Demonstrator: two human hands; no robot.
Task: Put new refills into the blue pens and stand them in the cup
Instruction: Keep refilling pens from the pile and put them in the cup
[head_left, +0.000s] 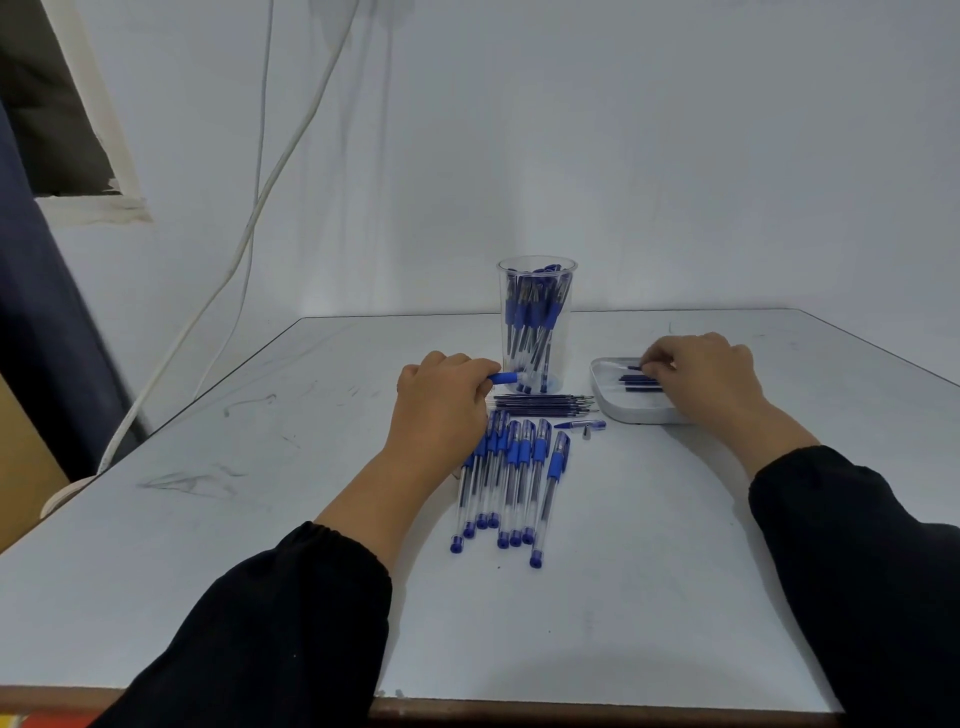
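White cables (270, 171) on wall, dark curtain (31, 312) — left side

Single head view looked forward and down over the table (623, 597); near edge close, wall behind.

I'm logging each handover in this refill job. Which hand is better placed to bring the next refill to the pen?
Probably the right hand: its fingers already rest on the refills in the white tray. The left hand is occupied gripping a blue pen beside the cup.
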